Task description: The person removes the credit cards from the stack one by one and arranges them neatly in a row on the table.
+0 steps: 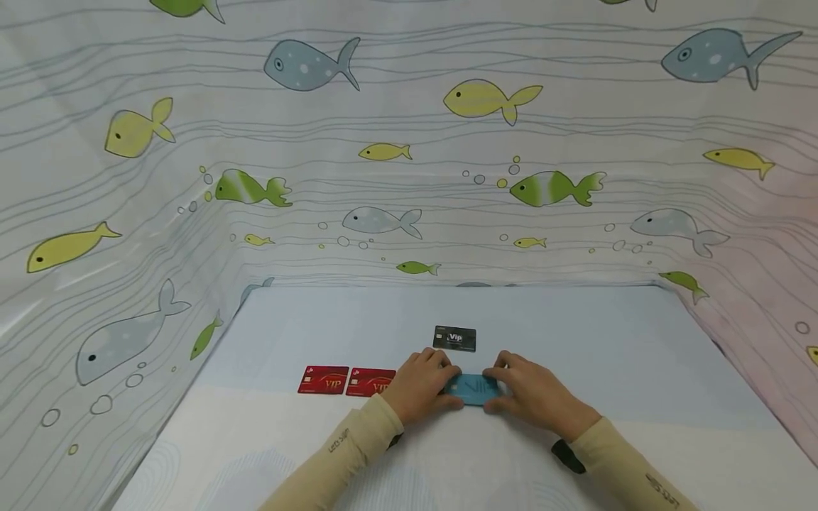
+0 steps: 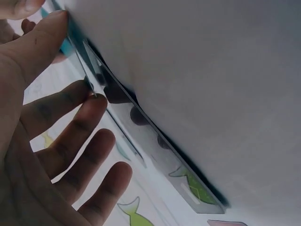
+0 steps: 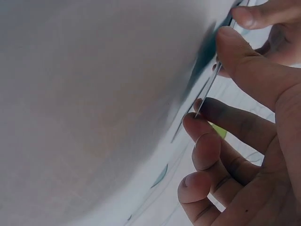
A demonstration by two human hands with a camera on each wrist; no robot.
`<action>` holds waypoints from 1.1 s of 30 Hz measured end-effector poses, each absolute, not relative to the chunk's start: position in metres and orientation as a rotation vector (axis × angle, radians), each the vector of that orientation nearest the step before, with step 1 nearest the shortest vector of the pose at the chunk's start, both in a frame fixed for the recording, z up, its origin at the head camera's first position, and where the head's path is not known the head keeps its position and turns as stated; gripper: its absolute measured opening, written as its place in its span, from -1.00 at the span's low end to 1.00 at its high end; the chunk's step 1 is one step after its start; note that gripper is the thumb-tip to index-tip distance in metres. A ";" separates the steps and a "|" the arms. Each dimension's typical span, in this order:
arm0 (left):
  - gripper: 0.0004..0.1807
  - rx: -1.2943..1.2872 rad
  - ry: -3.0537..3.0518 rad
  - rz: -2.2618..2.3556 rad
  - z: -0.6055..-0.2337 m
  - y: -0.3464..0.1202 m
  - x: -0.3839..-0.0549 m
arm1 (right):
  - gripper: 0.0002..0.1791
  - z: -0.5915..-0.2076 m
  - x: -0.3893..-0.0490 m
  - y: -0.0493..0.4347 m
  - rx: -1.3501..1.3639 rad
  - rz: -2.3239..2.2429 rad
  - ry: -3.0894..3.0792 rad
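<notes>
A blue card [image 1: 473, 389] sits low over the table between both hands. My left hand [image 1: 422, 387] pinches its left end between thumb and fingers, while my right hand [image 1: 533, 394] pinches the right end. In the right wrist view the card [image 3: 214, 84] appears edge-on, with the right thumb on its near edge and fingertips at the far edge. A red VIP card [image 1: 369, 382] lies just left of the left hand, its right end covered by that hand. Another red VIP card [image 1: 324, 380] lies beside it. Beyond the hands is a black Vip card [image 1: 455, 338].
The cards are on a pale, white-and-blue table surface [image 1: 319, 319]. Fish-patterned sheeting [image 1: 409, 199] rises at the back and along both sides. Beige sleeves [image 1: 345, 454] cover the forearms, with a dark band [image 1: 567, 456] at the right wrist.
</notes>
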State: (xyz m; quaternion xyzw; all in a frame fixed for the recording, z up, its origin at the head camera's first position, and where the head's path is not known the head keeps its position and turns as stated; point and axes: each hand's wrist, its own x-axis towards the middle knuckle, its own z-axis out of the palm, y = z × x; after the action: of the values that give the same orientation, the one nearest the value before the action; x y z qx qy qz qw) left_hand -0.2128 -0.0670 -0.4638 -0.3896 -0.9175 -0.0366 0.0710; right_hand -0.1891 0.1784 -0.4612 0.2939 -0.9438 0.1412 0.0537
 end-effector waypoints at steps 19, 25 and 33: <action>-0.46 -1.115 -2.892 -0.081 -0.457 -0.060 -0.212 | -0.38 -0.459 -0.194 0.178 0.878 0.478 -2.959; -0.46 -1.107 -2.909 -0.056 -0.456 -0.060 -0.212 | -0.37 -0.458 -0.194 0.178 0.852 0.476 -2.977; -0.45 -1.131 -2.874 -0.074 -0.458 -0.063 -0.212 | -0.39 -0.457 -0.191 0.175 0.758 0.472 -3.048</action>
State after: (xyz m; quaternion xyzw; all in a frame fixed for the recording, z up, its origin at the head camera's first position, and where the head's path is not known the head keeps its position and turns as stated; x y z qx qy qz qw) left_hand -0.2119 -0.0634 -0.4579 -0.3660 -0.9300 -0.0238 0.0260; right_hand -0.1912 0.1754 -0.4569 0.2386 -0.9595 0.1487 -0.0170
